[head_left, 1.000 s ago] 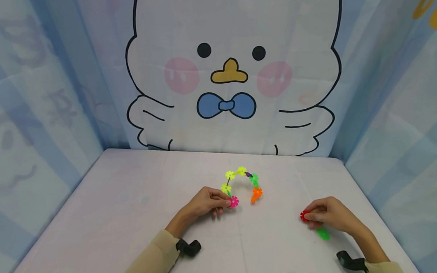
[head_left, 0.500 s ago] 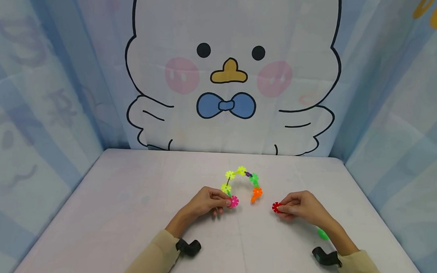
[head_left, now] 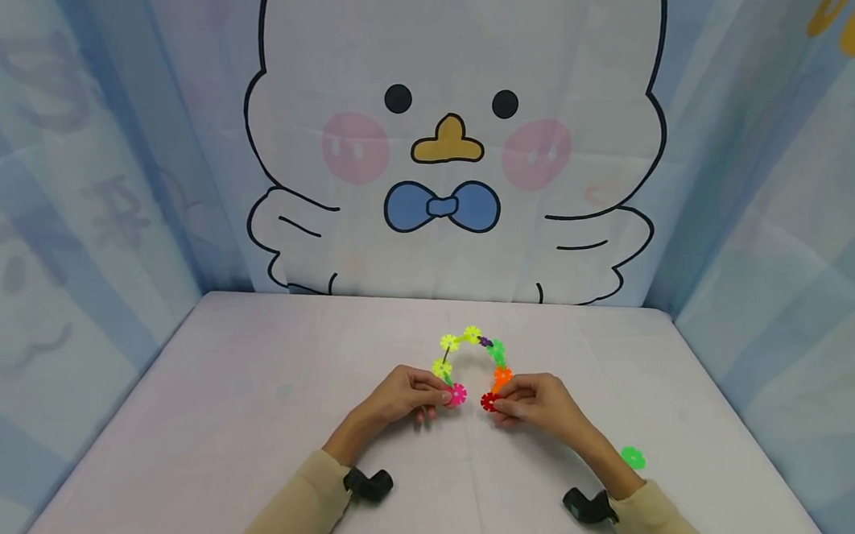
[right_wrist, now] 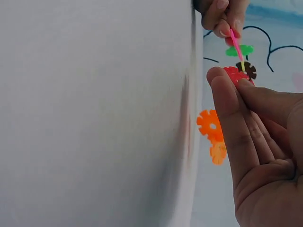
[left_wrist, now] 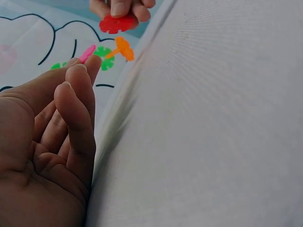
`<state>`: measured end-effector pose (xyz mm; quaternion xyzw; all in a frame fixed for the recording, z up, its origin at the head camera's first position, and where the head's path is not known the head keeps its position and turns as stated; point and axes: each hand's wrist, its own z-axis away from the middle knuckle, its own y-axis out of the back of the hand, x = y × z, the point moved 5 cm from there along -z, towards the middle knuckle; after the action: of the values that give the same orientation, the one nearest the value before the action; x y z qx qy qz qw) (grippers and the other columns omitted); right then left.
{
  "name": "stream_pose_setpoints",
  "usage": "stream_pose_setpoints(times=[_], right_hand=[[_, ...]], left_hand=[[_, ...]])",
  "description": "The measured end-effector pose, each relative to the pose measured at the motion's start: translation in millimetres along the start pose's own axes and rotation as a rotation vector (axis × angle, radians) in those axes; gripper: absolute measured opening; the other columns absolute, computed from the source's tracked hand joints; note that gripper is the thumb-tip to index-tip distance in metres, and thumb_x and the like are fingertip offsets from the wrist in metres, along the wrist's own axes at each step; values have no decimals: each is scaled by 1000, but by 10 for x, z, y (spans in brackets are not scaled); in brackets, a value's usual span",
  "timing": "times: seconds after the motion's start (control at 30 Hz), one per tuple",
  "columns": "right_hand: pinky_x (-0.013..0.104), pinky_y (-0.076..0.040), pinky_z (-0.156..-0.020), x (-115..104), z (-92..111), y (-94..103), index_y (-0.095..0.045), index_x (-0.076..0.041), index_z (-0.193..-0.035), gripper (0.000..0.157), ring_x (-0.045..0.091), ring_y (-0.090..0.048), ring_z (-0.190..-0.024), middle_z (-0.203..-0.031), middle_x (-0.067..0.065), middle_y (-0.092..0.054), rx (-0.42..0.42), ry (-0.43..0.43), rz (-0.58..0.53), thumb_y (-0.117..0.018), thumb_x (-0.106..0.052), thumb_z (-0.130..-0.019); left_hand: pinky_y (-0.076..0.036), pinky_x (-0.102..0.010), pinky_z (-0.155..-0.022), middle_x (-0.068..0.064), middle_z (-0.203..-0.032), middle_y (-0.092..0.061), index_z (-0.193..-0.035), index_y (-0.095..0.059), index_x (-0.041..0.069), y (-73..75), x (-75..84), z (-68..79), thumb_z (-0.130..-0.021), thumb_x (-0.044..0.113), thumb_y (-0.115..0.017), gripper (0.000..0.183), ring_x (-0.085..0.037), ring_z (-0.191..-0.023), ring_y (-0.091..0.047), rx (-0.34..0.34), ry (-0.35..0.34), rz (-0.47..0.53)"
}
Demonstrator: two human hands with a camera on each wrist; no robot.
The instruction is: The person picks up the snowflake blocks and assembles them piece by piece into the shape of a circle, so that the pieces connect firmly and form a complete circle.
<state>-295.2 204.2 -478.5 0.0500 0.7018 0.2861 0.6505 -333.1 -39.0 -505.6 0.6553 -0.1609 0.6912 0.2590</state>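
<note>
A curved chain of snowflake building discs lies mid-table, with yellow discs [head_left: 449,343], a purple one [head_left: 485,341], green ones [head_left: 496,350] and orange ones [head_left: 502,375]. At its near left end my left hand [head_left: 405,395] pinches a pink disc [head_left: 458,394] between thumb and fingers. My right hand [head_left: 539,404] pinches a loose red disc [head_left: 488,402] close to the chain's orange end. Whether red touches orange is hidden in the head view; in the left wrist view the red disc [left_wrist: 116,24] appears apart from the orange disc [left_wrist: 124,48].
A single green disc [head_left: 633,458] lies on the white tabletop [head_left: 315,337] beside my right forearm. A curtain printed with a cartoon bird [head_left: 463,257] hangs behind the table, with more curtains at both sides.
My right hand has carried the red disc leftward from near the green disc to the chain's orange end. The left hand stays in place on the pink disc.
</note>
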Motion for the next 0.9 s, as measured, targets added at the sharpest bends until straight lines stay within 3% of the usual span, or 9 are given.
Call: stream_pose_setpoints(times=[0.27, 0.7, 0.9], right_hand=[[26, -65, -71, -136, -74, -160, -77, 2, -102, 15, 23, -82, -79, -92, 16, -82, 18, 76, 37, -80, -10, -94], [26, -65, -75, -187, -86, -203, -77, 3, -101, 14, 27, -82, -82, -96, 18, -81, 44, 90, 13, -81, -7, -92], [26, -65, -74, -186, -86, -218, -77, 3, -101, 12, 24, -82, -81, -95, 18, -81, 66, 107, 26, -81, -5, -92]], left_hand=[[-51, -21, -55, -22, -101, -81, -111, -78, -4, -6, -7, 9, -97, 14, -77, 23, -7, -60, -63, -6, -8, -6], [-52, -21, -55, -19, -93, -81, -112, -78, -5, -3, -3, 0, -97, 14, -77, 24, -7, -59, -62, 0, -9, -13], [-51, -20, -54, -24, -96, -80, -112, -78, -6, 3, -15, -9, -97, 12, -77, 24, -8, -60, -61, 3, -14, -10]])
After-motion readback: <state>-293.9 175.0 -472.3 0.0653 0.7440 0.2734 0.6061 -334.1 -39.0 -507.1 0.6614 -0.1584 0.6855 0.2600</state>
